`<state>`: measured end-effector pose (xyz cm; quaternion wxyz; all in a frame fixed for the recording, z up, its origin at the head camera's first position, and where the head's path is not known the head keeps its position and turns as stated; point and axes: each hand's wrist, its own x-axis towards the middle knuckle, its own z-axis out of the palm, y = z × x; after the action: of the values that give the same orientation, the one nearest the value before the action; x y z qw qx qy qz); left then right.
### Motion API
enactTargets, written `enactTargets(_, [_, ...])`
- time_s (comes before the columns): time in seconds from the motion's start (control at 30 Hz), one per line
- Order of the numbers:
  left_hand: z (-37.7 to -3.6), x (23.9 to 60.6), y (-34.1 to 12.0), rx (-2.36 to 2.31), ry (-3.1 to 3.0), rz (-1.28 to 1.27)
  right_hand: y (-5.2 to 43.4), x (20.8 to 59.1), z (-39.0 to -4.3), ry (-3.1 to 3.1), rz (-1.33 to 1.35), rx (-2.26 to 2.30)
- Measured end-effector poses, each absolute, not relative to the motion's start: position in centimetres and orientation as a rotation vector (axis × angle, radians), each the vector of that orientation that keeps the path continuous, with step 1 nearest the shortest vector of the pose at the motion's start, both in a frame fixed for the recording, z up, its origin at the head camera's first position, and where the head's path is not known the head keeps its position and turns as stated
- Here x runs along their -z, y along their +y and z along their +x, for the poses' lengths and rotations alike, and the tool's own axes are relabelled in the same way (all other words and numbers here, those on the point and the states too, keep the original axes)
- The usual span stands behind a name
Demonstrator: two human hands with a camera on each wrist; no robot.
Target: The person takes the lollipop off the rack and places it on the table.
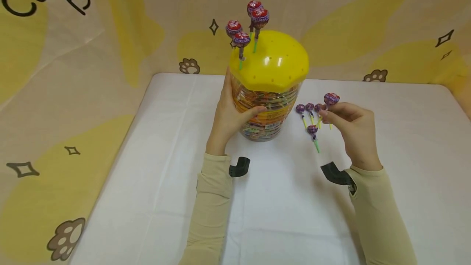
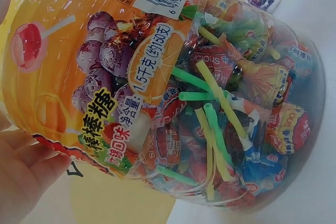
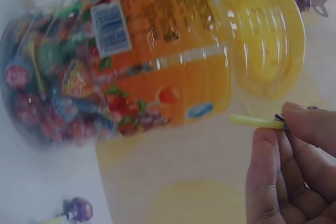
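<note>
Lollipops: four in lid point(image 1: 272, 62), four on table point(image 1: 184, 134), one pinched by right hand point(image 1: 355, 132); left hand point(image 1: 229, 115) grips jar point(image 1: 266, 113).

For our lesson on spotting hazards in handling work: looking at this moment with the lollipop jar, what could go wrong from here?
1. The right hand pinches a lollipop only by its thin stick, so it could slip from that grip.
2. Four lollipops stand in the yellow lid; a nudge might knock them loose.
3. Only the left hand steadies the jar, which could tip if pressed from above.
</note>
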<state>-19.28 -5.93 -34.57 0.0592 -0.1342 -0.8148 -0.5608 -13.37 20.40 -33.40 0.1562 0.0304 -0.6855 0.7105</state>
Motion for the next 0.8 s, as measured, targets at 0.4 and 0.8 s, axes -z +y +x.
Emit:
enactTargets(0.4, [-19.4, 34.6, -5.8, 1.693, -2.446, -0.441, 23.5, 34.3, -13.9, -2.556, -0.075, -1.614])
enactTargets(0.8, [-19.4, 34.7, -5.9, 1.704, -2.44, -0.445, 26.5, 37.2, -15.3, -2.915, -0.263, -1.473])
